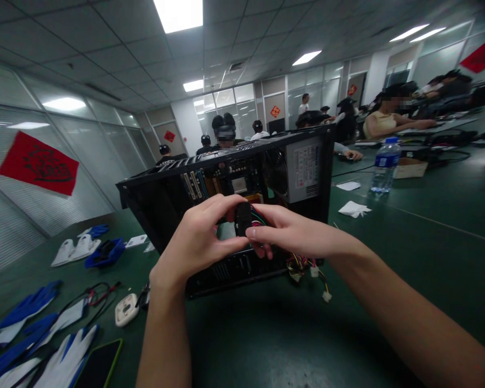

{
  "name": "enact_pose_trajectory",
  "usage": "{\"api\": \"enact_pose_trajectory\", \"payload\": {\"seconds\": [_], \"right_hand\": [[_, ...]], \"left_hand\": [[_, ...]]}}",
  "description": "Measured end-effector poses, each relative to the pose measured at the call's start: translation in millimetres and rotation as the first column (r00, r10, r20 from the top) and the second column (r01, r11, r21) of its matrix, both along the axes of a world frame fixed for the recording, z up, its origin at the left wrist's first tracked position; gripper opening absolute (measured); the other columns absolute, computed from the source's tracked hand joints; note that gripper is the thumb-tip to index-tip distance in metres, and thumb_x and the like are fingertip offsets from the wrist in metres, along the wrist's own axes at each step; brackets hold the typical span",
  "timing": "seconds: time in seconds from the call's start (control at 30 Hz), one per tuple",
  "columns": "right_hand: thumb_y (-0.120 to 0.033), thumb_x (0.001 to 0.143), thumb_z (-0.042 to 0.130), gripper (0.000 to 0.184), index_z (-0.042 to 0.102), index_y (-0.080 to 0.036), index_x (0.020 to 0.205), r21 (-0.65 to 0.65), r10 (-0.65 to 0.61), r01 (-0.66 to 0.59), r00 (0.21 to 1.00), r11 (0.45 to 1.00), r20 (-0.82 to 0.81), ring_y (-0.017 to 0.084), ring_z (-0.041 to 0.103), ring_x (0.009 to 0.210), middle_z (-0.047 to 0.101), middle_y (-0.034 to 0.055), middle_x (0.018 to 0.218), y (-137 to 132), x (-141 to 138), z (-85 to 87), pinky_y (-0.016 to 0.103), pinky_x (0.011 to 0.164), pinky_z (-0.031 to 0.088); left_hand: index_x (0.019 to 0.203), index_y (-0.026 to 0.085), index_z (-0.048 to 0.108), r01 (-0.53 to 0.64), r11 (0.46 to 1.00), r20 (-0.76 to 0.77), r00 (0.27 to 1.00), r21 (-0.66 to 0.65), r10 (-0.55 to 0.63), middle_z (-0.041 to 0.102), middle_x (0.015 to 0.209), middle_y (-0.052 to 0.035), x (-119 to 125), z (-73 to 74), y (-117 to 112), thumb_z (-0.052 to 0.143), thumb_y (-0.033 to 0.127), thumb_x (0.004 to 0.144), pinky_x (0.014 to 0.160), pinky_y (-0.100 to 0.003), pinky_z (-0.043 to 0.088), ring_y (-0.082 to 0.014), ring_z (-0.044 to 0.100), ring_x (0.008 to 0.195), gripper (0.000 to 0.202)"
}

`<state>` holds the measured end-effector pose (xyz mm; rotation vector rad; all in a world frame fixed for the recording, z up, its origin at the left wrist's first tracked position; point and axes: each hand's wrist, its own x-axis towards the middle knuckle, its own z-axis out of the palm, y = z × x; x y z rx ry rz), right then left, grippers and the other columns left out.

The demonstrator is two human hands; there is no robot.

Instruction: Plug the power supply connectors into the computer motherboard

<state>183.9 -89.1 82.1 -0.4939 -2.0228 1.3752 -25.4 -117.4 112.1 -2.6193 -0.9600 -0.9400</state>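
Observation:
An open black computer case lies on its side on the green table, its inside facing me. A grey power supply with a fan sits at its right end. My left hand and my right hand meet in front of the case, both pinched on a black power connector with coloured wires. More wires and white plugs hang out of the case below my right wrist.
Blue and white gloves lie at the near left beside a phone, a white round device and cables. A water bottle and paper tissues stand at the right. Other people sit along the far tables.

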Motion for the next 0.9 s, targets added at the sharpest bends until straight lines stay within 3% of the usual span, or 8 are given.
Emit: {"api": "enact_pose_trajectory", "payload": {"seconds": [0.23,0.4,0.53,0.7,0.9], "right_hand": [[-0.034,0.093,0.061,0.022,0.055,-0.016,0.104,0.006,0.04,-0.04,0.998,0.999,-0.053,0.011,0.056,0.057,0.057,-0.0044,0.067,-1.6,-1.5,-0.1,0.022,0.052,0.047],[-0.038,0.092,0.062,0.024,0.05,-0.017,0.091,0.031,0.108,-0.105,0.984,0.994,-0.142,0.009,0.052,0.052,0.055,-0.0049,0.063,-5.3,-3.0,-0.4,0.02,0.048,0.042],[-0.042,0.092,0.062,0.028,0.049,-0.018,0.093,0.032,0.131,-0.127,0.964,0.991,-0.23,0.008,0.05,0.049,0.053,-0.0057,0.061,-4.5,-9.9,-6.9,0.02,0.046,0.04],[-0.04,0.096,0.052,0.022,0.048,-0.018,0.095,-0.044,0.128,-0.143,0.963,0.989,-0.239,0.01,0.054,0.051,0.054,-0.005,0.063,-1.5,-13.5,-10.7,0.02,0.047,0.041],[-0.039,0.096,0.046,0.02,0.047,-0.019,0.093,-0.093,0.109,-0.134,0.965,0.987,-0.238,0.01,0.055,0.051,0.054,-0.004,0.065,-4.2,-11.1,-7.3,0.02,0.048,0.042]], "left_hand": [[0.126,0.02,0.061,0.019,1.0,0.053,0.998,-0.02,-0.018,0.07,0.102,-0.005,1.3,0.5,-0.2,0.077,0.033,0.08,0.079,-0.028,0.053,-0.0176,0.065,0.087,0.05],[0.127,0.021,0.062,0.124,0.991,0.151,0.982,-0.043,-0.116,0.069,0.113,-0.0083,5.6,-1.0,1.3,0.077,0.036,0.08,0.085,-0.03,0.053,-0.0207,0.065,0.099,0.051],[0.125,0.022,0.064,0.172,0.983,0.219,0.963,-0.061,-0.154,0.065,0.119,-0.0105,6.4,-1.1,1.7,0.077,0.035,0.08,0.088,-0.033,0.054,-0.0234,0.063,0.107,0.048],[0.12,0.022,0.066,0.172,0.982,0.24,0.959,-0.078,-0.149,0.064,0.12,-0.0125,5.3,-0.2,3.9,0.082,0.042,0.074,0.095,-0.038,0.053,-0.0267,0.061,0.112,0.053],[0.12,0.021,0.065,0.199,0.971,0.273,0.949,-0.128,-0.159,0.067,0.115,-0.011,4.1,-2.2,7.0,0.084,0.042,0.073,0.092,-0.035,0.055,-0.0247,0.064,0.106,0.055]]}}
